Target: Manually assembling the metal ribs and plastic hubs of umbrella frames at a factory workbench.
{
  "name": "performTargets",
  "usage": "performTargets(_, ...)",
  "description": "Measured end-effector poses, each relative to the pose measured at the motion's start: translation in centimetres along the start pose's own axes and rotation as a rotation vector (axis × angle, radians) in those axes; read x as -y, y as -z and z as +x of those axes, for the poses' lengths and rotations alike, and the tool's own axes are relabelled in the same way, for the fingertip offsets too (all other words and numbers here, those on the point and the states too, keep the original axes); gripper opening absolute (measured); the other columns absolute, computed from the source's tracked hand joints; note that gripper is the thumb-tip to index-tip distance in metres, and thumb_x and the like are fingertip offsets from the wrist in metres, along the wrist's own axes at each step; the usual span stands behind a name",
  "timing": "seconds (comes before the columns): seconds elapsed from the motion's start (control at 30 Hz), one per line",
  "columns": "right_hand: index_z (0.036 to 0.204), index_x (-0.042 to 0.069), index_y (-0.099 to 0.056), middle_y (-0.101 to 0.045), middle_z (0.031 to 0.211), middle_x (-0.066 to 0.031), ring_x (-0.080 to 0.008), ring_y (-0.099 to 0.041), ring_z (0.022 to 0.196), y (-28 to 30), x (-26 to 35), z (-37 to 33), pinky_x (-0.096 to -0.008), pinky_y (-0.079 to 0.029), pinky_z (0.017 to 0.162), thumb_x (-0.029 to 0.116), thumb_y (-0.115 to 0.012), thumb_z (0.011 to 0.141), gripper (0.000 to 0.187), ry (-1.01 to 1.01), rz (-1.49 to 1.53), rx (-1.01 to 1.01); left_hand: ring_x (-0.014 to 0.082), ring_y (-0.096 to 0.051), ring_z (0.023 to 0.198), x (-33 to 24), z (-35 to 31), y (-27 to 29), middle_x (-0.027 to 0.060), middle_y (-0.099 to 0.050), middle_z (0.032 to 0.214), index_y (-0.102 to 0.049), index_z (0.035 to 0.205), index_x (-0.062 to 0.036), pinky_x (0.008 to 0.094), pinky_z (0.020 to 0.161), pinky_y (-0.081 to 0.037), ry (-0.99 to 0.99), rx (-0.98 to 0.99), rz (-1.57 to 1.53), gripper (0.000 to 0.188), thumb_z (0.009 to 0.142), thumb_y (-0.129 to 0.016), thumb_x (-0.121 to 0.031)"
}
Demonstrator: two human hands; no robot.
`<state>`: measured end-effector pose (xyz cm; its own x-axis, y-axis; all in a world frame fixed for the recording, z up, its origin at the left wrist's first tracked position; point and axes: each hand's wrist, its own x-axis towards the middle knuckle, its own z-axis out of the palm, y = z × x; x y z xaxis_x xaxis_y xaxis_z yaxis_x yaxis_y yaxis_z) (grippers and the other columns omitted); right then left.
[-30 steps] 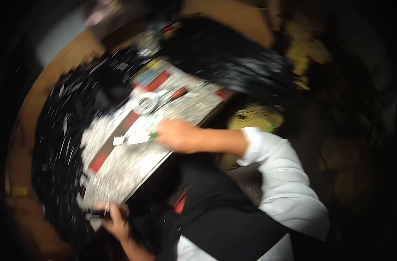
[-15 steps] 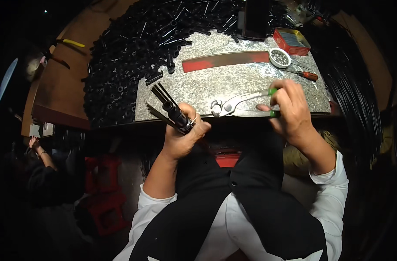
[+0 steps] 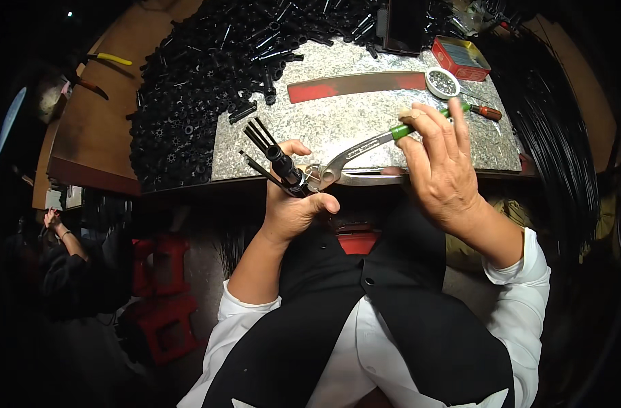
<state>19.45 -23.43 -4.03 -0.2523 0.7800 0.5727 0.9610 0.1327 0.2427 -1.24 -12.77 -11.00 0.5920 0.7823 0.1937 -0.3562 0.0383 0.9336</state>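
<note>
Holding the work low and close to the body was the smart bit here. The left hand (image 3: 293,207) was clenched around a small black assembly (image 3: 287,166) with several thin black rods fanning up and away from it, sitting just in front of the near edge of the desk (image 3: 365,129) rather than resting on it. The right hand (image 3: 440,163) was wrapped around the green-handled pliers (image 3: 358,153), whose metal nose met the black piece right above the left thumb.

My take on doing this step well: keep the left grip firm so the piece can't twist, squeeze the handles slowly and squarely, and keep that thumb clear of the nose, since it looked awfully close. I couldn't make out exactly what the tips were biting on; too small.

Around them: a big heap of black plastic parts (image 3: 202,88) at the far left of the desk, a red strip (image 3: 355,85), a round tin of tiny bits (image 3: 443,81), a red box (image 3: 460,58) and a screwdriver (image 3: 484,111).
</note>
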Motion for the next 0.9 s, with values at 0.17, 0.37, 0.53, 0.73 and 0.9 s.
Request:
performTargets(0.17, 0.085, 0.001, -0.051, -0.054, 0.101, -0.0159, -0.0314, -0.056, 0.098, 0.6, 0.2, -0.8, -0.0422, -0.046, 0.084, 0.018, -0.066, 0.073, 0.026, -0.065, 0.232, 0.288, 0.0057, -0.053, 0.073, 0.8, 0.1, 1.3, -0.0020, -0.053, 0.088, -0.046, 0.107, -0.0034, 0.0185, 0.066, -0.042, -0.049, 0.044, 0.035, 0.079, 0.049, -0.092, -0.029)
performTargets(0.37, 0.085, 0.004, -0.047, -0.056, 0.069, -0.0117, -0.0315, -0.059, 0.063, 0.7, 0.8, -2.5, -0.0374, -0.046, 0.051, 0.019, -0.067, 0.081, 0.026, -0.080, 0.663, 0.409, 0.0033, -0.049, 0.069, 0.4, 0.4, 2.4, -0.0022, -0.052, 0.086, -0.048, 0.106, -0.0024, 0.0193, 0.063, -0.039, 0.042, 0.233, -0.014, 0.081, 0.045, -0.092, -0.032)
performTargets(0.53, 0.093, 0.005, -0.049, -0.055, 0.065, -0.0032, -0.0140, -0.062, 0.051, 1.3, 1.1, -1.8, -0.0261, -0.048, 0.045, 0.000, -0.068, 0.081, 0.023, -0.787, 1.895, 1.243, 0.0077, -0.052, 0.069, -0.2, 0.7, 1.4, -0.0002, -0.056, 0.076, -0.061, 0.094, -0.0019, 0.0214, 0.063, -0.041, -0.051, 0.262, 0.096, 0.056, 0.053, -0.092, -0.023)
performTargets(0.73, 0.110, -0.001, -0.046, -0.056, 0.088, -0.0104, -0.0227, -0.059, 0.082, 3.0, 1.1, -1.1, -0.0363, -0.046, 0.073, 0.010, -0.069, 0.081, 0.039, -0.413, 1.266, 0.772, 0.0096, -0.054, 0.072, -0.7, 0.7, 1.6, 0.0018, -0.059, 0.079, -0.062, 0.088, -0.0024, 0.0241, 0.064, -0.043, -0.024, 0.196, 0.208, 0.045, 0.057, -0.090, -0.016)
performTargets(0.9, 0.111, -0.003, -0.051, -0.056, 0.090, -0.0201, -0.0373, -0.059, 0.081, 2.6, 1.7, -2.0, -0.0390, -0.047, 0.074, 0.005, -0.059, 0.087, 0.027, -0.231, 0.932, 0.458, 0.0091, -0.056, 0.079, -0.4, 0.9, 2.1, 0.0011, -0.059, 0.086, -0.060, 0.093, -0.0031, 0.0242, 0.070, -0.046, 0.034, 0.208, 0.035, 0.053, 0.053, -0.092, -0.014)
